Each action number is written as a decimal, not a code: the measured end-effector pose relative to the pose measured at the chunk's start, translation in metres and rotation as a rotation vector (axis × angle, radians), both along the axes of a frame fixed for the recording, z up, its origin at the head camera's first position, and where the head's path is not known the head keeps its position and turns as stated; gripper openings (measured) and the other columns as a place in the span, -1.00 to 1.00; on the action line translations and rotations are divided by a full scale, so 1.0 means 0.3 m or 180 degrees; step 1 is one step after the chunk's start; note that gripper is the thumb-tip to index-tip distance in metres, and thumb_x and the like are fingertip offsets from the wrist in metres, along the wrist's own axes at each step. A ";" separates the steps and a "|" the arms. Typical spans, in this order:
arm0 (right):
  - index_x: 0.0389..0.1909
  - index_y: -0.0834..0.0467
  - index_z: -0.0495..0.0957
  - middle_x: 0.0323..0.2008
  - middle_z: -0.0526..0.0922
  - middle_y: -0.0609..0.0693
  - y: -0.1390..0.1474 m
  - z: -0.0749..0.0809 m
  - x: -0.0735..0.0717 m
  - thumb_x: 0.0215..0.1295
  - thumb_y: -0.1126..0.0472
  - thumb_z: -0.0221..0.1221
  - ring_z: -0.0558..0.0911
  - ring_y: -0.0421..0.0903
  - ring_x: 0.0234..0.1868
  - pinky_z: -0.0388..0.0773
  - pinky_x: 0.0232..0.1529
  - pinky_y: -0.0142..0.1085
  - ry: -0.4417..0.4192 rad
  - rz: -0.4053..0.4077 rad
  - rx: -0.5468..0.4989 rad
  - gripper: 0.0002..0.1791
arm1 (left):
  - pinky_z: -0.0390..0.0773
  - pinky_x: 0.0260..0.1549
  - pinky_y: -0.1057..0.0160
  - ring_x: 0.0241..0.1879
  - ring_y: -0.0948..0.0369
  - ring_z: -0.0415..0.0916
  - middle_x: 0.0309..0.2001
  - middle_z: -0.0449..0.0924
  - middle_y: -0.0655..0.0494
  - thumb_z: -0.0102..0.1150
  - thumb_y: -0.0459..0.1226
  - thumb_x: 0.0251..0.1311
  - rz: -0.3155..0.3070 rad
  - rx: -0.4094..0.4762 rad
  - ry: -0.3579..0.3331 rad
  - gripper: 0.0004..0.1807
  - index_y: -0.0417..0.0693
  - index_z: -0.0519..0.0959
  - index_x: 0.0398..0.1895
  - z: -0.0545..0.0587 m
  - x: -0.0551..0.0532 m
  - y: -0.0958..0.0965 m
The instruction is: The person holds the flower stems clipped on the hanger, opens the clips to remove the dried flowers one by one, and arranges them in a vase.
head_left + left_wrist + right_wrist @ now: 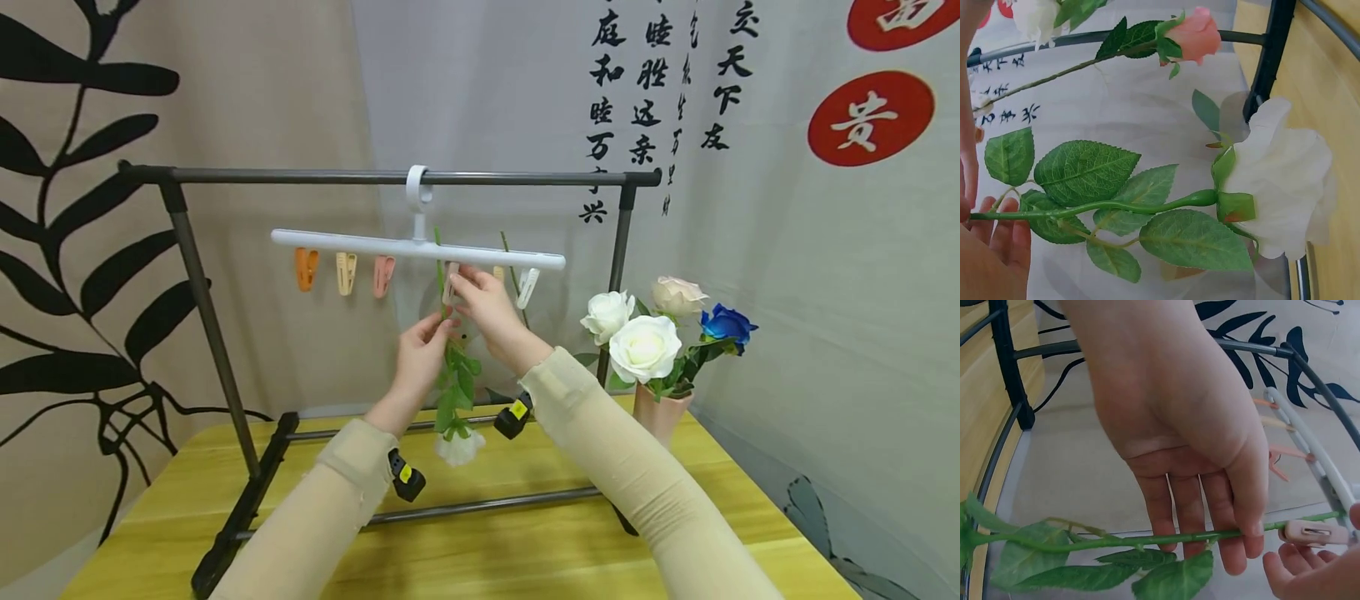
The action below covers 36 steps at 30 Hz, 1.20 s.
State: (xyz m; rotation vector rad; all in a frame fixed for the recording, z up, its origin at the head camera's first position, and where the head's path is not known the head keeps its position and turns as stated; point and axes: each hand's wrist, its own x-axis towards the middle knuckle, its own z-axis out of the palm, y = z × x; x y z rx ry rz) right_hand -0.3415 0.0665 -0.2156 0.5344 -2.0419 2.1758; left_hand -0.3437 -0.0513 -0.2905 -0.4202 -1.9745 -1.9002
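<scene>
White rose [460,448]: bloom-down under white hanger [337,242] | Left hand [420,357]: pinches stem [1119,206], likely steadying it beside pale-pink clothespin [451,283] | Right hand [492,315]: pinches clothespin, likely controlling its bite

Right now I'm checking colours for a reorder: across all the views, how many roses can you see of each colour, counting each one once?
White roses: 3
Pink rose: 1
Cream rose: 1
Blue rose: 1
Total: 6
</scene>
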 end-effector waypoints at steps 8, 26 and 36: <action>0.38 0.35 0.20 0.07 0.51 0.17 -0.012 0.011 -0.052 0.53 0.21 -0.05 0.53 -0.07 -0.06 0.46 0.06 -0.22 -0.0354 0.0009 -0.0508 -0.49 | 0.52 -0.17 0.24 -0.21 0.06 0.64 -0.06 0.66 -0.16 0.01 -0.31 0.43 -0.0060 -0.0040 -0.0074 -0.64 -0.30 0.49 0.21 0.011 0.014 -0.001; 0.19 0.37 0.43 -0.31 0.60 -0.02 -0.011 0.018 -0.082 0.45 0.23 0.08 0.59 -0.20 -0.36 0.51 -0.24 -0.36 -0.0353 -0.0005 -0.0607 -0.61 | 0.49 -0.43 0.30 -0.39 0.23 0.62 -0.22 0.70 -0.06 0.05 -0.31 0.41 -0.0097 -0.0060 -0.0201 -0.74 -0.28 0.62 0.00 -0.018 0.033 -0.021; 0.18 0.36 0.45 -0.32 0.61 -0.03 0.000 0.016 -0.075 0.44 0.21 0.10 0.58 -0.21 -0.38 0.52 -0.27 -0.38 -0.0320 -0.0073 -0.0526 -0.60 | 0.55 -0.43 0.24 -0.38 0.13 0.64 -0.17 0.68 -0.18 0.05 -0.34 0.40 -0.0115 -0.0216 -0.0403 -0.75 -0.29 0.62 0.00 -0.095 0.059 -0.056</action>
